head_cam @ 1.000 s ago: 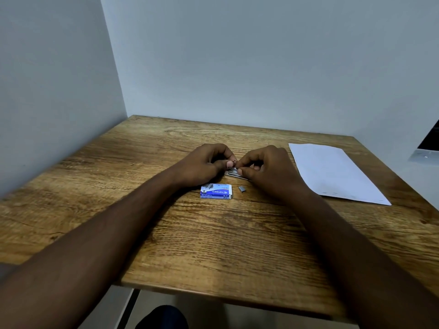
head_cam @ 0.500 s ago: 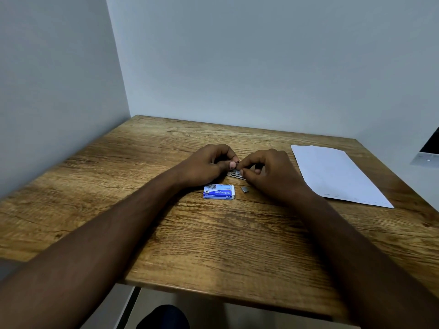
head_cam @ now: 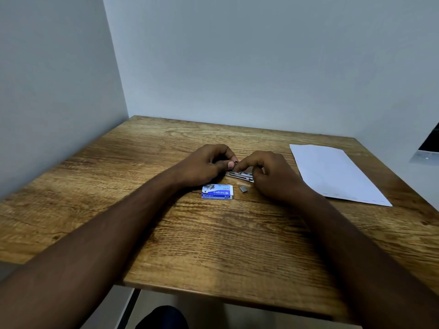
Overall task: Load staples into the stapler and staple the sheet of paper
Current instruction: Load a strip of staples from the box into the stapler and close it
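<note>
A small metal stapler (head_cam: 240,175) lies on the wooden table (head_cam: 213,233), mostly hidden between my two hands. My left hand (head_cam: 206,166) curls its fingers around the stapler's left end, thumb on top. My right hand (head_cam: 270,174) pinches the stapler from the right with forefinger and thumb. A blue and white staple box (head_cam: 217,192) lies just in front of my left hand. A short loose strip of staples (head_cam: 243,189) sits to the right of the box. The white sheet of paper (head_cam: 332,174) lies flat at the right.
Grey walls close the table at the back and left. A dark device with a white edge (head_cam: 425,148) juts in at the far right. The table's front edge runs across the lower frame, with a dark shape (head_cam: 161,317) below it.
Both hands stay on the stapler with only small finger shifts. The camera has tilted a little, so the scene sits slightly lower.
</note>
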